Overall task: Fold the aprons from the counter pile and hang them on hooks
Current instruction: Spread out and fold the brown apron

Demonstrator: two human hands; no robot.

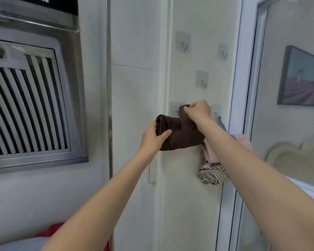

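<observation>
My left hand grips the folded brown apron from below at chest height against the wall, while my right hand pinches its strap loop just at the lower-left hook. If the loop misses that hook, the bundle may unfold or drop; crowding the striped apron hanging beside it could knock that loose too.

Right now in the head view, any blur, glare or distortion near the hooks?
Head view: soft overall, slight motion smear on both hands and the brown apron; wide-angle bowing on the door frame and range hood; flat, even light, faint shadows; hazy reflection on the glass door; upper hooks legible.
</observation>
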